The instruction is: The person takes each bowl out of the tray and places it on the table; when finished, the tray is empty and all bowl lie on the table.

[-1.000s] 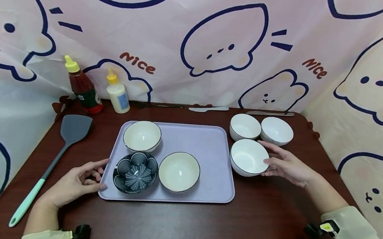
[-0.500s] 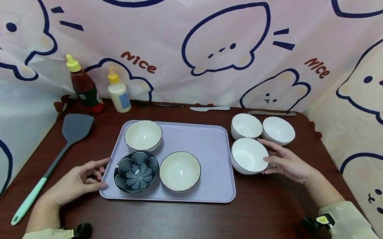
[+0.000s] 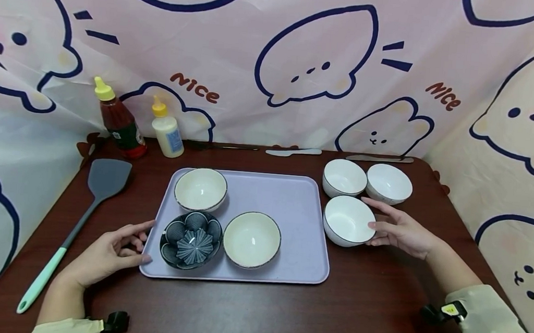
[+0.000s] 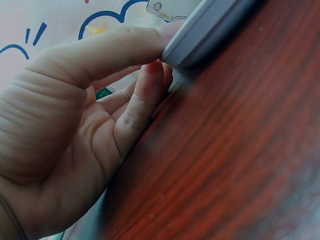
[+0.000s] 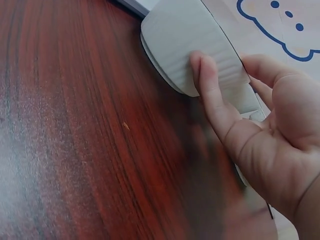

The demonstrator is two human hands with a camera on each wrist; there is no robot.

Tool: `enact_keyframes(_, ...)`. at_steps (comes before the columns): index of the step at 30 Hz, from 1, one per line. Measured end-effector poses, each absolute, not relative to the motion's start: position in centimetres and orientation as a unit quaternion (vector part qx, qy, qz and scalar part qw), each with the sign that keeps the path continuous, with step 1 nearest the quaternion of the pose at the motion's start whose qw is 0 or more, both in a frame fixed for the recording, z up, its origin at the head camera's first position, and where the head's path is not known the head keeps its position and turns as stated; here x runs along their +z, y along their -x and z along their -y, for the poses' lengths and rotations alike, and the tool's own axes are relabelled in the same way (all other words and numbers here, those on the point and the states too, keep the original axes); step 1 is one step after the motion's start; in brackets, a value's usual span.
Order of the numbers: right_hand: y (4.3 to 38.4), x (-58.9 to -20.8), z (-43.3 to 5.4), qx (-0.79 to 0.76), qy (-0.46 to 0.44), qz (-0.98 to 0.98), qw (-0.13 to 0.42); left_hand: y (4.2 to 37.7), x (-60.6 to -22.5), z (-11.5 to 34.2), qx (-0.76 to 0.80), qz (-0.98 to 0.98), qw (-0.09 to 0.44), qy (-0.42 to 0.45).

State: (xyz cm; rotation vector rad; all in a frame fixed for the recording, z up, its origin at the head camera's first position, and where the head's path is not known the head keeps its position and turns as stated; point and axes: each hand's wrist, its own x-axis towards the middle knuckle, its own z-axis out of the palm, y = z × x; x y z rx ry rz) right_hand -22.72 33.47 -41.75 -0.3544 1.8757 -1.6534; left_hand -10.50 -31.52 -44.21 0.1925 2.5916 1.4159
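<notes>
My left hand (image 3: 108,251) is at the left edge of the lilac tray (image 3: 297,231). In the left wrist view the thumb (image 4: 125,47) lies on the tray's rim (image 4: 200,35), with the other fingers bent below it. My right hand (image 3: 400,229) grips a white bowl (image 3: 348,220) beside the tray's right edge. Its thumb hooks over the rim and a finger (image 5: 207,80) bears on the outer wall. Two cream bowls (image 3: 201,190) (image 3: 251,241) and a dark patterned bowl (image 3: 190,240) stand on the tray.
Two more white bowls (image 3: 344,178) (image 3: 389,182) stand behind the gripped one. At the left lies a spatula (image 3: 108,177) with a mint handle. A red sauce bottle (image 3: 122,123) and a pale squeeze bottle (image 3: 168,132) stand at the back, near knives (image 3: 294,152) along the far edge.
</notes>
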Motion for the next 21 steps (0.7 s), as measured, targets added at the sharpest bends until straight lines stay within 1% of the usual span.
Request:
enact_keyframes(6,22.8,-41.1,-33.4,-0.589,0.091,-0.759,0.261,10.6,-44.4,31.6,0.471,-0.875,0.094,-0.059)
enact_keyframes(11,23.1,-40.3,-33.6,-0.584,0.099,-0.768,0.244,10.5,-44.6,31.7,0.465,-0.879,0.088,-0.062)
enact_keyframes(16,23.1,-39.4,-33.7,-0.612,0.103,-0.753,0.218,10.5,-44.5,31.6,0.468,-0.877,0.091,-0.061)
enact_keyframes(21,23.2,-38.4,-32.9,-0.617,0.11,-0.753,0.201,10.6,-44.4,31.6,0.468,-0.877,0.092,-0.058)
